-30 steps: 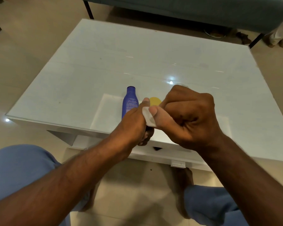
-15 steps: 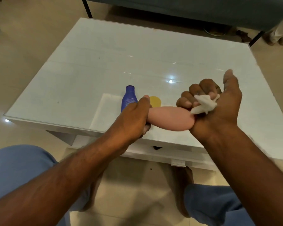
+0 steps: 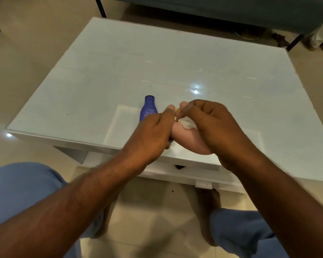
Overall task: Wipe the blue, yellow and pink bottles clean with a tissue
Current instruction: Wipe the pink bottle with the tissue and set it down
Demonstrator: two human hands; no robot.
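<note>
My left hand point(image 3: 153, 129) grips one end of the pink bottle point(image 3: 186, 139), held sideways over the table's near edge. My right hand point(image 3: 211, 123) pinches a crumpled white tissue point(image 3: 188, 123) and presses it on the pink bottle's upper side. The blue bottle point(image 3: 148, 108) lies on the table just behind my left hand, cap pointing away. Only a sliver of the yellow bottle point(image 3: 176, 110) shows between my thumbs; the rest is hidden.
The white glass-topped table point(image 3: 175, 62) stretches away in front of me, with an open drawer slot point(image 3: 179, 166) under its near edge. A dark sofa point(image 3: 213, 8) stands beyond the table. My knees in blue trousers are at both lower corners.
My right hand, which had swung out to the right off the bottle with the tissue, has come back left and down onto the pink bottle. My left hand kept its grip.
</note>
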